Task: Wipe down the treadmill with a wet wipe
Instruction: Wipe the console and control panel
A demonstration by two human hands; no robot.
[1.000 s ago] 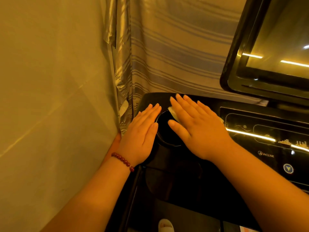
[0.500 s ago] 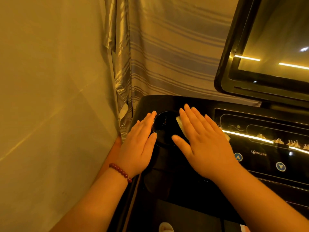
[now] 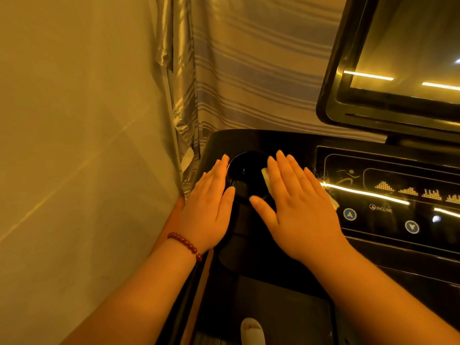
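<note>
While the left hand (image 3: 206, 207) rests flat and released beside the cup holder (image 3: 245, 178), probably as a brace, the wet wipe (image 3: 266, 179) lies at the holder's right rim, pinned to the treadmill console (image 3: 286, 143) by the open-palmed right hand (image 3: 298, 207), which likely spreads pressure for wiping.

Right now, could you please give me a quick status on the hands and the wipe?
Right hand flat, pressing wet wipe onto treadmill console. Left hand flat beside cup holder. Nothing in the way.
</note>
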